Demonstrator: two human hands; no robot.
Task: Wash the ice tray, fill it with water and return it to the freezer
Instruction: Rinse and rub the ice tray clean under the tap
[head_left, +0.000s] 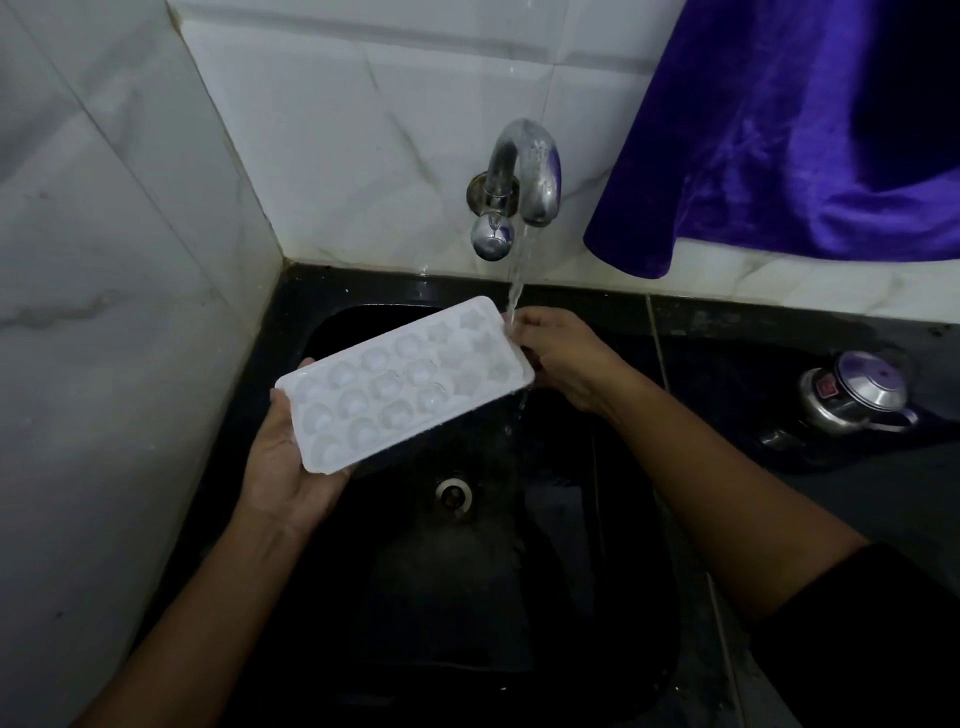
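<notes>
Tray: I have the white plastic ice tray (402, 382) up over the black sink basin (597, 545), cavities facing up, its long side running from near left to far right. The moulds are round at the left end and star-shaped at the right.
Left hand: my left hand (288, 457) is cupped under the near-left end, with fingers and thumb clamped round that short edge. It bears the weight from below, so the top stays open to the water.
Right hand: my right hand (563, 358) pinches the far-right end, fingers curled on the rim right where the stream lands. It steers that end under the flow.
Water: the curved chrome wall tap (524, 171) is running. Its water stream (519, 270) strikes the tray's far-right corner and spills off the right edge into the basin.
Stage: by my judgement this is the rinse. I cannot tell whether any cavity holds water.
Next: I would slide the tray right so the left cavities pass under the stream.
Risk: a wet rim could slip, though the basin sits directly beneath.
Around: the round metal drain (455, 493) lies below the tray. A purple velvet cloth (779, 130) hangs at far right, and a steel lidded pot (857, 395) sits on the dark counter to the right.
</notes>
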